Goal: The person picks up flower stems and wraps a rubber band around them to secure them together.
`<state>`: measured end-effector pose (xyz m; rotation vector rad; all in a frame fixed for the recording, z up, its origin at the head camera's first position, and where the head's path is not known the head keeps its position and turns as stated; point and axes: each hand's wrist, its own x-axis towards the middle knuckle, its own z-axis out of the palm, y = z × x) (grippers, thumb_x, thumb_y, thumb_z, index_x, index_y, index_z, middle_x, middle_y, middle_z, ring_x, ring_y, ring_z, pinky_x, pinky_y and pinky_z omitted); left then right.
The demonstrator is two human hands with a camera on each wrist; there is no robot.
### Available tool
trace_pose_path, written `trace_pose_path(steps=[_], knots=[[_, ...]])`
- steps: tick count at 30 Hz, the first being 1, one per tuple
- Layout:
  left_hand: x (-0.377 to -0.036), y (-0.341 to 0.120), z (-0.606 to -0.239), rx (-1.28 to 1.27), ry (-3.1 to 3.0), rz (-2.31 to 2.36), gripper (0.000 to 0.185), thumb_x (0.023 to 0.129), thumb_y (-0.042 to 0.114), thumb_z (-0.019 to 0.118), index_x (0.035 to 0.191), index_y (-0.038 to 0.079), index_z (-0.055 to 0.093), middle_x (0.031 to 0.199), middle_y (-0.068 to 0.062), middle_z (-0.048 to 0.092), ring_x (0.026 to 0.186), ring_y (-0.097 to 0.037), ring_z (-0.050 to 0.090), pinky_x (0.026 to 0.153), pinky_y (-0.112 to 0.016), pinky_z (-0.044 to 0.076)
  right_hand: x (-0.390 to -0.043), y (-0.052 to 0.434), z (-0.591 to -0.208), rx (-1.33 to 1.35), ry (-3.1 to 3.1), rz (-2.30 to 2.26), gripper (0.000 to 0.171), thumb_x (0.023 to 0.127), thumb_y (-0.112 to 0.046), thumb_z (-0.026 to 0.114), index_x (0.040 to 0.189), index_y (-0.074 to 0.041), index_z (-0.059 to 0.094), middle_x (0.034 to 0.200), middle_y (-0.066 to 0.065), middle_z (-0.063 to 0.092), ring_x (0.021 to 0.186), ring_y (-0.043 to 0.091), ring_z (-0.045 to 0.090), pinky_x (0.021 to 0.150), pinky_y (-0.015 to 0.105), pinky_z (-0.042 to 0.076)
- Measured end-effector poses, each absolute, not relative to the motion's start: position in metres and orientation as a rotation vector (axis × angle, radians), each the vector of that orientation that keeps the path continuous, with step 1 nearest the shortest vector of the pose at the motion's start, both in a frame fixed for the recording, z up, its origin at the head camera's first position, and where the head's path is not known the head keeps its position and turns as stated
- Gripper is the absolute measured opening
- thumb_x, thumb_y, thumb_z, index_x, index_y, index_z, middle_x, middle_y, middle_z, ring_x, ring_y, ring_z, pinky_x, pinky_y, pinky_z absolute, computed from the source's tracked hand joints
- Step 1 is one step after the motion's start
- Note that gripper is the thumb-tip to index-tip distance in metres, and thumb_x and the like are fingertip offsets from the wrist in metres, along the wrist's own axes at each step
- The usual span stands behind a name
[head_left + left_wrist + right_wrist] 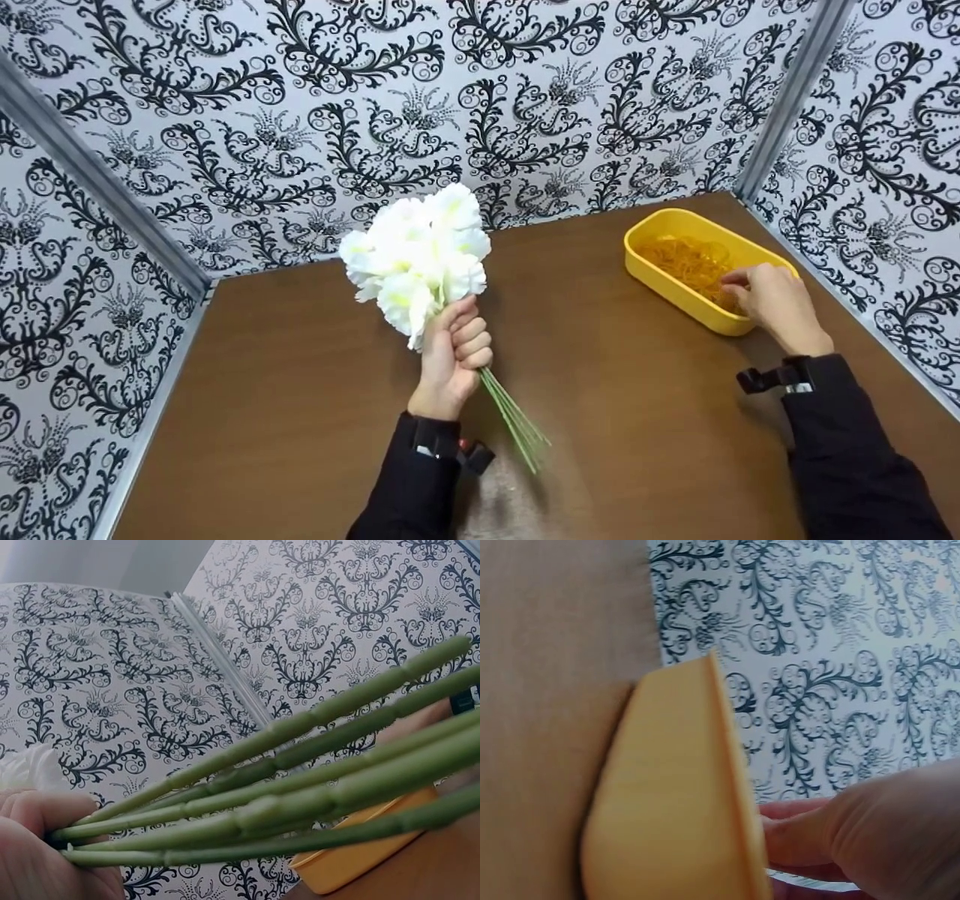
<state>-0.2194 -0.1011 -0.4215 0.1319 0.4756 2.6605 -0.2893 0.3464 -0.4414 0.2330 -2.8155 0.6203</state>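
My left hand (457,352) grips a bunch of white flowers (420,255) just below the blooms, above the table. Below the fist the green stems (514,420) run down and to the right; the left wrist view shows several thick, jointed stems (262,814) leaving the hand (45,840). At the right, my right hand (780,304) reaches over the near end of a yellow tray (675,292), fingertips down among thin, tangled amber rubber bands (686,262). In the right wrist view the tray's side (667,795) hides the fingertips, and I cannot tell whether they pinch a band.
The brown wooden table (300,412) is enclosed by patterned black-and-white panels (375,112) at the back and both sides. Grey metal posts (795,97) stand at the back corners. The tray lies close to the right panel.
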Motion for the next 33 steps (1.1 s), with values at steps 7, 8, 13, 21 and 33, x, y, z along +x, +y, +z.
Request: trace_pose_path(steps=[7, 8, 13, 21, 33], knots=[[-0.218, -0.101, -0.421, 0.133, 0.463, 2.659, 0.047, 0.109, 0.019, 0.033, 0.064, 0.019, 0.021, 0.053, 0.010, 0.017, 0.042, -0.001, 0.013, 0.038, -0.015, 0.010, -0.284, 0.348, -0.436, 0.261, -2.719, 0.579, 0.032, 0.089, 0.000, 0.055, 0.117, 0.007, 0.068, 0.103, 0.028, 0.068, 0.066, 0.034, 0.055, 0.051, 0.045, 0.041], [-0.218, -0.101, -0.421, 0.132, 0.462, 2.660, 0.047, 0.109, 0.019, 0.033, 0.063, 0.019, 0.021, 0.053, 0.010, 0.017, 0.042, -0.001, 0.013, 0.038, -0.015, 0.010, -0.283, 0.348, -0.435, 0.264, -2.698, 0.580, 0.034, 0.087, 0.001, 0.054, 0.117, 0.008, 0.067, 0.101, 0.028, 0.067, 0.069, 0.036, 0.056, 0.053, 0.049, 0.043], [-0.218, -0.102, -0.420, 0.126, 0.458, 2.670, 0.047, 0.109, 0.018, 0.033, 0.063, 0.020, 0.022, 0.053, 0.011, 0.017, 0.042, -0.001, 0.013, 0.038, -0.015, 0.010, -0.280, 0.346, -0.430, 0.279, -2.596, 0.601, 0.030, 0.087, 0.007, 0.056, 0.116, 0.011, 0.066, 0.100, 0.032, 0.060, 0.091, 0.049, 0.056, 0.073, 0.064, 0.044], [-0.218, -0.103, -0.419, 0.100, 0.463, 2.681, 0.048, 0.109, 0.018, 0.035, 0.062, 0.020, 0.024, 0.052, 0.011, 0.018, 0.042, -0.001, 0.014, 0.038, -0.015, 0.011, -0.273, 0.342, -0.416, 0.249, -2.512, 0.640, 0.019, 0.095, -0.006, 0.072, 0.108, 0.007, 0.071, 0.100, 0.031, 0.068, 0.076, 0.039, 0.061, 0.068, 0.045, 0.046], [-0.219, -0.105, -0.418, 0.119, 0.453, 2.702, 0.048, 0.109, 0.018, 0.034, 0.063, 0.020, 0.021, 0.053, 0.010, 0.017, 0.042, -0.001, 0.013, 0.039, -0.015, 0.011, -0.254, 0.311, -0.389, 0.546, -2.302, 0.610, 0.019, 0.085, -0.008, 0.082, 0.101, -0.001, 0.077, 0.079, 0.016, 0.073, 0.041, -0.008, 0.043, 0.035, 0.015, 0.028]])
